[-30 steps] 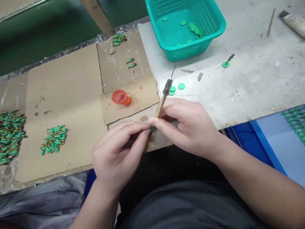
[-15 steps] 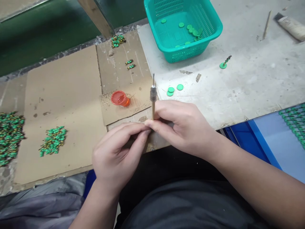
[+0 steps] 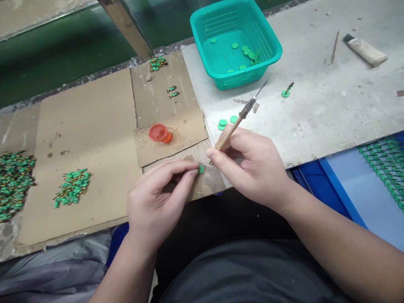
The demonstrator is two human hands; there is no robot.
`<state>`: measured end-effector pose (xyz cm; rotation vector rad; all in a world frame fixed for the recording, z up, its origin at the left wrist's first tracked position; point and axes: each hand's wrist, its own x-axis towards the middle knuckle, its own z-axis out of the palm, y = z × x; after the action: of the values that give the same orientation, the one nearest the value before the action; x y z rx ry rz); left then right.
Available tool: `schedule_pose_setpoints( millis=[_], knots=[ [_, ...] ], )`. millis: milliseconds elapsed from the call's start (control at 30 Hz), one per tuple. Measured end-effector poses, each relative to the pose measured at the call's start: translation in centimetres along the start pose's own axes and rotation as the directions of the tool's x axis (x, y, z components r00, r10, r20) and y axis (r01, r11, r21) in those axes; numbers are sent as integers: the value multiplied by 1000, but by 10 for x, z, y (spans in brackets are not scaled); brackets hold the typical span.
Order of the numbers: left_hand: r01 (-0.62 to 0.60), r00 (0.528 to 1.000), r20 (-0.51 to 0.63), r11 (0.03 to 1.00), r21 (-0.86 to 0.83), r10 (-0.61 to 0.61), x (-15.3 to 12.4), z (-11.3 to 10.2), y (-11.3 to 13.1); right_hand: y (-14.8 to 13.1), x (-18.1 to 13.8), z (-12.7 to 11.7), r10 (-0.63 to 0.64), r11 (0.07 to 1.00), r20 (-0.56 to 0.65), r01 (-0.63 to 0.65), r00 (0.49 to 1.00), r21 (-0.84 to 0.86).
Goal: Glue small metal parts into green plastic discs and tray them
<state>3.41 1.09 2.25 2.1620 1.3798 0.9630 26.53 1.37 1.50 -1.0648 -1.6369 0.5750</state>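
Observation:
My left hand [image 3: 157,195] pinches a small green plastic disc [image 3: 201,169] between thumb and forefinger. My right hand [image 3: 249,164] grips a wooden-handled needle tool [image 3: 239,122], its metal tip pointing up and away to the right. The tool's tip is well clear of the disc. Just beyond my right fingers lie several loose green discs [image 3: 222,124] on the grey workbench [image 3: 315,113]. A small orange cup [image 3: 160,133] of clear liquid stands on a cardboard sheet [image 3: 170,145] left of my hands.
A teal plastic basket [image 3: 235,46] holds green discs at the back. Green-and-gold beaded pieces lie in piles [image 3: 72,187] on cardboard at left. A paste tube [image 3: 365,49], a thin wooden stick [image 3: 335,47] and a finished disc piece [image 3: 286,90] lie right. Rows of green pieces [image 3: 383,168] sit on a blue tray.
My hands have moved apart. The needle tool now tilts right instead of upright, and the green disc shows clearly at my left fingertips.

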Motion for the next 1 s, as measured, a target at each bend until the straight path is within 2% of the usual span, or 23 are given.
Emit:
schedule_pose_setpoints(
  millis=[167,467,733,900,1000],
  knots=[
    [-23,1000,9,1000,12,22,2,0,0,-3,-7,0,-43,999,54,43,998,6],
    [-61,998,17,998,6,61,3,-2,-1,-8,-10,13,-50,999,51,50,997,3],
    [-40,999,30,999,-21,40,1,-4,-2,-12,-11,15,-47,998,55,49,997,-26],
    [19,998,59,999,-41,-17,1,-5,2,-14,-12,10,14,998,-13,-15,1000,-60],
    [12,995,102,997,-71,-5,3,-7,6,-15,-14,7,63,998,-70,-64,996,-22]
  ],
)
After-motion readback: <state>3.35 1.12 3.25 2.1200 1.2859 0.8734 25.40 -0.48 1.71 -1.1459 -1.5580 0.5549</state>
